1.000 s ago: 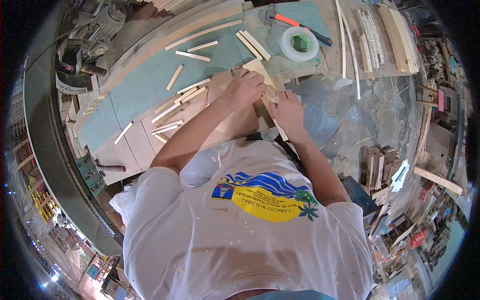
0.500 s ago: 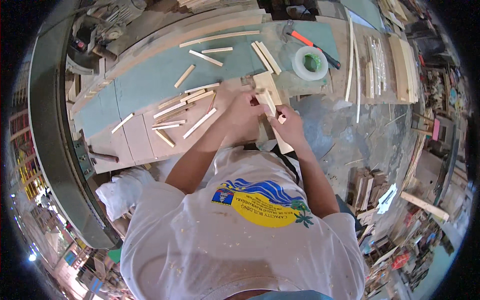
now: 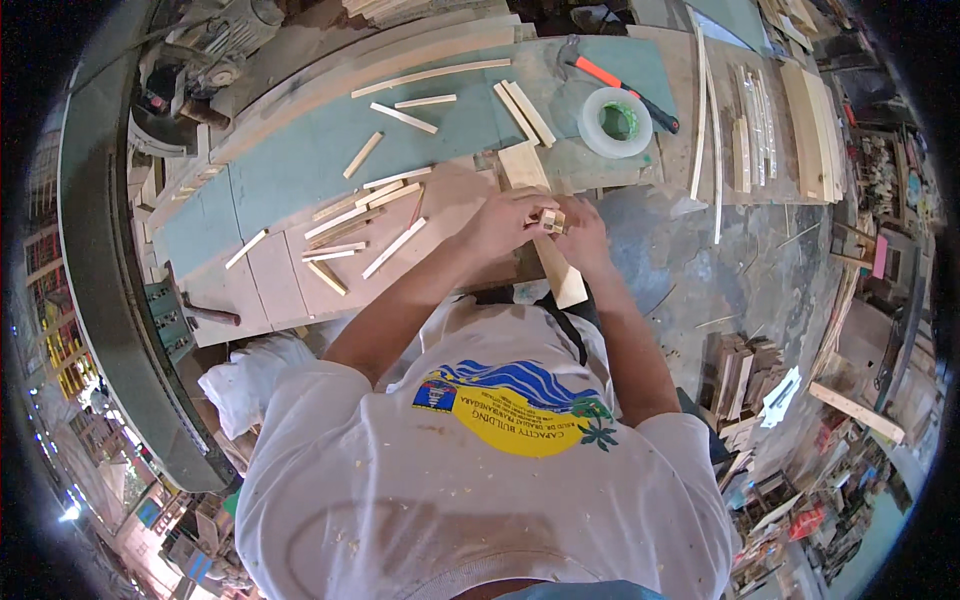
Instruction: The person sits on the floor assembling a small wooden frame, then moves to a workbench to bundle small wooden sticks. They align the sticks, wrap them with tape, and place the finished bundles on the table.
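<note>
Small wooden strips (image 3: 551, 219) are pressed together between my two hands, with their cut ends facing up toward me. My left hand (image 3: 507, 221) closes round them from the left. From the right, the fingers of my right hand (image 3: 585, 236) wrap the same strips. How many strips there are, I cannot tell, as my fingers cover most of their length. Under my hands runs a pale wooden board (image 3: 560, 276), jutting past the bench edge toward my body.
Several loose wooden sticks (image 3: 395, 247) lie on the bench (image 3: 265, 285) to the left. Farther back are a roll of clear tape (image 3: 592, 128) and a hammer (image 3: 610, 76) with an orange and black handle. Long strips (image 3: 708, 130) lie at the right.
The strips have turned from lying lengthwise to showing their ends upward. My left hand has come closer round them, and my right hand has shifted slightly right.
</note>
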Action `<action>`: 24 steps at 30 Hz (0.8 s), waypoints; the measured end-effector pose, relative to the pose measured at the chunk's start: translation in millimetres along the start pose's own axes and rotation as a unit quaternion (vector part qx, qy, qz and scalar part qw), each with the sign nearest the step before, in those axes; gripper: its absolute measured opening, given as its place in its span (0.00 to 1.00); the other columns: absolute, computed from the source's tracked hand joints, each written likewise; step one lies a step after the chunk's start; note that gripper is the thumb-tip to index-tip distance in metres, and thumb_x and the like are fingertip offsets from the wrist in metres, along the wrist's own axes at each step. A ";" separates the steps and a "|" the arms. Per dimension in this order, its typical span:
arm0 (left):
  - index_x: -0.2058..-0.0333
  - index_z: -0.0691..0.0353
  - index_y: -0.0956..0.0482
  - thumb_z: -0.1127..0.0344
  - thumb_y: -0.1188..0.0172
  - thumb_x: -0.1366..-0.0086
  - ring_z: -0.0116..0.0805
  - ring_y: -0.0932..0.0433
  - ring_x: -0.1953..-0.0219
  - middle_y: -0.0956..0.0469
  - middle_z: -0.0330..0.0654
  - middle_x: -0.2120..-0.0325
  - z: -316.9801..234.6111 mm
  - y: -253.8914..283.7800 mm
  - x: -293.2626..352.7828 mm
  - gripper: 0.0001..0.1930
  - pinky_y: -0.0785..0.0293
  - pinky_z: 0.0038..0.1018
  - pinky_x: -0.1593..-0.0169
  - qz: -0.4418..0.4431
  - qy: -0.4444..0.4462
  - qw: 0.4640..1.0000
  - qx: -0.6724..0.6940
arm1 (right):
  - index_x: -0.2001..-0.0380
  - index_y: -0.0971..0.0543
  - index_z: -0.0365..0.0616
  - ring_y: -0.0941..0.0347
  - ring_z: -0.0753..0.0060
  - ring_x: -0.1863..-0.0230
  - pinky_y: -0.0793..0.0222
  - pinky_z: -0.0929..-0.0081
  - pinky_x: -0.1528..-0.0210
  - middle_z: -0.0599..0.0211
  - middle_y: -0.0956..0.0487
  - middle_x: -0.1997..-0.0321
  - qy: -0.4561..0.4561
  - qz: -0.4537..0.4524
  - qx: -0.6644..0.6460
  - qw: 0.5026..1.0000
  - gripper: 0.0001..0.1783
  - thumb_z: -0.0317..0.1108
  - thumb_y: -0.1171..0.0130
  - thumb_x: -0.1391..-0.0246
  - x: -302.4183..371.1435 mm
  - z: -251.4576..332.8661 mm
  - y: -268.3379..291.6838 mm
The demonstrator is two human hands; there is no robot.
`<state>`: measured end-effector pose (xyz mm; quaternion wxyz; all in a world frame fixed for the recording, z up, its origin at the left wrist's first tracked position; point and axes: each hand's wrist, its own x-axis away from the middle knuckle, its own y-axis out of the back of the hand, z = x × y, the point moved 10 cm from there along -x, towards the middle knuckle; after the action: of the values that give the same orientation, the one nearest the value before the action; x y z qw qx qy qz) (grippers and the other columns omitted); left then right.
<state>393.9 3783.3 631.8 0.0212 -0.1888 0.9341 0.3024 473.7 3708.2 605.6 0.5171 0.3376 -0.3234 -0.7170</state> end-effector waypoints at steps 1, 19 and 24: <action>0.49 0.58 0.20 0.73 0.29 0.46 0.37 0.20 0.65 0.20 0.44 0.58 2.1 -0.8 -0.1 0.23 0.20 0.31 0.59 0.008 0.024 0.999 0.024 | 0.54 0.20 0.45 0.24 0.58 0.50 0.30 0.60 0.48 0.64 0.20 0.51 0.020 -0.016 0.004 1.000 0.20 0.37 0.33 0.52 0.7 5.3 3.9; 0.49 0.56 0.20 0.76 0.29 0.49 0.38 0.20 0.68 0.19 0.44 0.63 2.1 2.0 0.1 0.26 0.20 0.31 0.60 0.006 0.073 0.996 0.044 | 0.60 0.20 0.47 0.27 0.59 0.51 0.29 0.61 0.48 0.67 0.22 0.57 0.079 -0.030 -0.004 0.996 0.20 0.37 0.31 0.59 -7.3 4.9 1.6; 0.50 0.57 0.21 0.75 0.30 0.48 0.38 0.20 0.68 0.20 0.43 0.64 -0.9 1.7 -1.4 0.24 0.21 0.32 0.60 0.022 0.068 0.997 0.029 | 0.57 0.21 0.45 0.27 0.56 0.49 0.30 0.60 0.47 0.63 0.23 0.53 0.035 -0.005 0.002 0.999 0.22 0.38 0.30 0.58 -1.6 -12.2 -13.9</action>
<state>394.7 3784.5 633.8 -0.0437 -0.1878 0.9455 0.2623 476.8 3712.0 587.7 0.5237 0.3654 -0.3048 -0.7066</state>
